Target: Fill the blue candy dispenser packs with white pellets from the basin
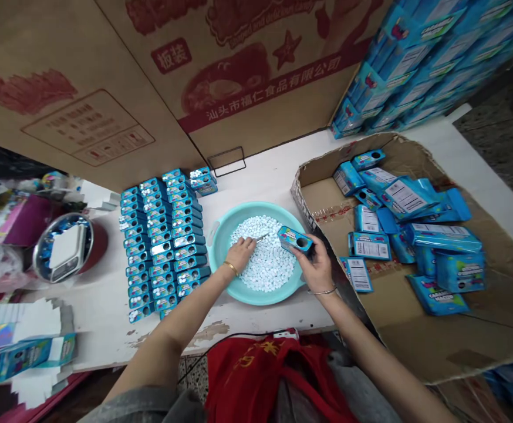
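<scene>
A teal basin [221, 235] on the white table holds a heap of small white candies [265, 258]. My left hand [240, 254] is closed on a small metal scoop [262, 238] that reaches into the candies. My right hand [316, 267] grips a small blue box [294, 239] with a round hole in its face, held over the basin's right rim. Rows of the same small blue boxes [162, 235] lie packed together on the table left of the basin.
An open cardboard box [415, 329] at the right holds several blue packets [408, 200]. Large printed cartons [159, 76] stand behind the table, stacked blue boxes [424, 59] at the far right. A scale in a metal bowl [65, 247] sits left. Red cloth [256, 376] covers my lap.
</scene>
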Action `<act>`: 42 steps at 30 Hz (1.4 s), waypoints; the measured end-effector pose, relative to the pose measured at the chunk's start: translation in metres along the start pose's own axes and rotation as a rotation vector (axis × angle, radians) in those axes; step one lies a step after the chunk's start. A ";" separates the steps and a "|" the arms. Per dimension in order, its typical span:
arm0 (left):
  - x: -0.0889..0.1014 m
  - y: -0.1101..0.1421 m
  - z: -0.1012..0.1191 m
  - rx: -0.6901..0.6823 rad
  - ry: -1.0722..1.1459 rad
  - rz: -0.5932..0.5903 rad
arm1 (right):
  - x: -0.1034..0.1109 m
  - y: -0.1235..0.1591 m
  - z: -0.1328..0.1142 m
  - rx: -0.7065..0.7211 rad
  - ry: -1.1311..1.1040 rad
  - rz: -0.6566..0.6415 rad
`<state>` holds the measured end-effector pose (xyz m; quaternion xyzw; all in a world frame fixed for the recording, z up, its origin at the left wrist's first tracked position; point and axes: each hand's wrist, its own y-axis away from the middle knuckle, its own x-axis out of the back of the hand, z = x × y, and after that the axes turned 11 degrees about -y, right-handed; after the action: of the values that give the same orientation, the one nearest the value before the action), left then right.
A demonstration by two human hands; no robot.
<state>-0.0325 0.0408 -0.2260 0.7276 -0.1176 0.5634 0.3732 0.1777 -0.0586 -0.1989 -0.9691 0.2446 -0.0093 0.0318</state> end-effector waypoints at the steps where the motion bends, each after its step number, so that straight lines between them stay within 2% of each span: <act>1: -0.004 0.005 0.007 -0.024 0.019 -0.003 | 0.000 -0.001 0.003 -0.009 -0.017 0.011; 6: -0.012 0.031 0.038 -0.172 0.264 -0.059 | -0.003 -0.005 0.008 -0.052 -0.104 0.051; 10: -0.010 0.040 0.047 -0.212 0.589 -0.099 | -0.001 -0.009 0.001 -0.083 -0.187 0.049; 13: 0.004 0.048 0.037 -0.238 0.772 -0.118 | 0.005 -0.011 -0.002 -0.087 -0.209 0.020; 17: 0.047 0.069 0.007 -0.260 0.832 -0.074 | 0.013 -0.009 -0.001 -0.025 -0.113 -0.048; 21: 0.103 0.085 -0.019 -0.314 0.725 -0.003 | 0.012 -0.004 -0.003 0.136 0.102 -0.184; 25: 0.150 0.083 -0.021 -0.342 0.490 -0.044 | 0.002 0.002 -0.003 0.275 0.189 -0.302; 27: 0.168 0.079 -0.011 -0.320 0.306 -0.112 | -0.004 0.006 -0.001 0.310 0.212 -0.331; 30: 0.190 0.075 0.015 -0.228 0.016 -0.214 | -0.011 0.011 0.004 0.320 0.223 -0.367; 33: 0.207 0.080 0.043 -0.145 -0.140 -0.200 | -0.013 0.014 0.007 0.326 0.216 -0.372; 35: 0.211 0.085 0.051 -0.131 -0.157 -0.167 | -0.013 0.014 0.008 0.323 0.211 -0.364; 38: 0.198 0.084 0.036 -0.110 -0.111 -0.130 | -0.010 0.012 0.008 0.301 0.216 -0.332; 40: 0.172 0.072 0.016 -0.041 -0.046 -0.082 | -0.007 0.010 0.006 0.275 0.217 -0.293; 42: 0.134 0.052 -0.002 0.043 0.026 -0.032 | -0.005 0.007 0.002 0.241 0.199 -0.250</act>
<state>-0.0194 0.0398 -0.0830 0.7299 -0.0892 0.5691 0.3679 0.1703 -0.0619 -0.2017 -0.9754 0.1214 -0.1381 0.1216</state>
